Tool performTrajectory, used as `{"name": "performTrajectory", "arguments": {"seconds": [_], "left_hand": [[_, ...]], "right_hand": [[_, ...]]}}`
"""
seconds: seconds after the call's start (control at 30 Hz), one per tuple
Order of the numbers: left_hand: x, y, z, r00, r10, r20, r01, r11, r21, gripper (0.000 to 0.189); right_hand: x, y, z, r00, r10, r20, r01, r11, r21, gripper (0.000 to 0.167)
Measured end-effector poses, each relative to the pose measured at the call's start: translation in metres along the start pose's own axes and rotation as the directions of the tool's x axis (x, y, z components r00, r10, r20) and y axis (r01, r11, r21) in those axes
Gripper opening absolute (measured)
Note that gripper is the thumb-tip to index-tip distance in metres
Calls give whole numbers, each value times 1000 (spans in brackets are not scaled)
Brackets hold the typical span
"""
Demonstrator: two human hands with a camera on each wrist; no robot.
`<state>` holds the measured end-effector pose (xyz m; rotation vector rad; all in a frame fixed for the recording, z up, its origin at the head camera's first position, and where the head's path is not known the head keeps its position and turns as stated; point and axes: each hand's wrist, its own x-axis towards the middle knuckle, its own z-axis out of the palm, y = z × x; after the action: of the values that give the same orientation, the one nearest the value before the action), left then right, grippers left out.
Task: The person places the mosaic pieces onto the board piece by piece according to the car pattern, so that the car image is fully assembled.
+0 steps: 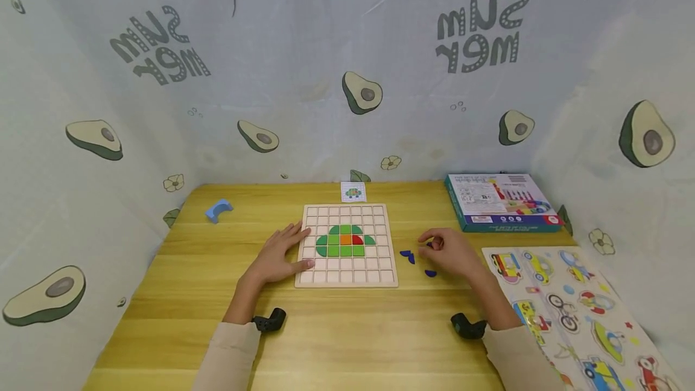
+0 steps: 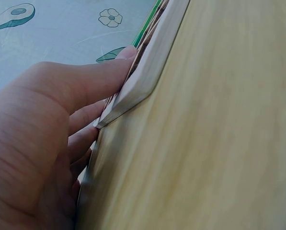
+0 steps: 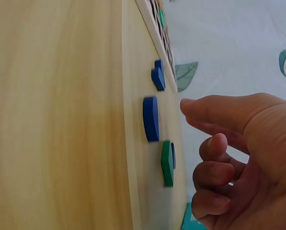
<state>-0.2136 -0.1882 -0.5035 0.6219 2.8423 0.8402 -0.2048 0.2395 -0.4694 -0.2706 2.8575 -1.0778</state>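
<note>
A square wooden grid board (image 1: 380,277) lies on the table, holding green pieces (image 1: 345,251), an orange square (image 1: 345,239) and a red piece (image 1: 356,239) in a car-like shape. My left hand (image 1: 276,255) rests at its left side, fingers extended along the edge and thumb (image 2: 97,79) on the top. To the right of the board, my right hand (image 1: 453,253) hovers over small loose pieces, its fingers loosely bent with nothing between them. Below it, the right wrist view shows a blue half-round piece (image 3: 151,119), smaller blue pieces (image 3: 158,79) and a green piece (image 3: 167,163).
A small picture card (image 1: 353,192) lies behind the board. At the back right is a boxed set (image 1: 505,203), with a vehicle picture sheet (image 1: 575,294) in front of it. A light blue arch (image 1: 219,210) sits at the far left. Printed cloth walls (image 1: 304,65) surround the table.
</note>
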Motion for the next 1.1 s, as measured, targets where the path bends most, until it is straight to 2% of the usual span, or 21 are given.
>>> {"name": "performTrajectory", "arguments": {"seconds": [0.1, 0.27, 0.47, 0.67, 0.9, 1.1], "left_hand": [[0, 0, 0, 1000, -6, -2, 6, 1000, 1, 82], [2, -1, 1, 1000, 0, -1, 0, 1000, 10, 83], [4, 0, 0, 1000, 7, -9, -7, 1000, 5, 82], [3, 0, -1, 1000, -2, -5, 2, 1000, 1, 81], [1, 2, -1, 1000, -13, 8, 13, 1000, -2, 82], [0, 2, -2, 1000, -10, 4, 10, 1000, -13, 81]], "right_hand": [[-2, 6, -8, 1000, 14, 7, -14, 1000, -25, 24], [-7, 12, -20, 996, 87, 14, -85, 993, -78, 32], [-12, 18, -23, 989, 143, 31, -140, 986, -93, 39], [-10, 22, -16, 992, 128, 14, -126, 988, -90, 35], [-8, 20, -9, 991, 137, 0, -136, 986, -99, 42], [-12, 14, -15, 994, 106, 34, -103, 992, -74, 27]]}}
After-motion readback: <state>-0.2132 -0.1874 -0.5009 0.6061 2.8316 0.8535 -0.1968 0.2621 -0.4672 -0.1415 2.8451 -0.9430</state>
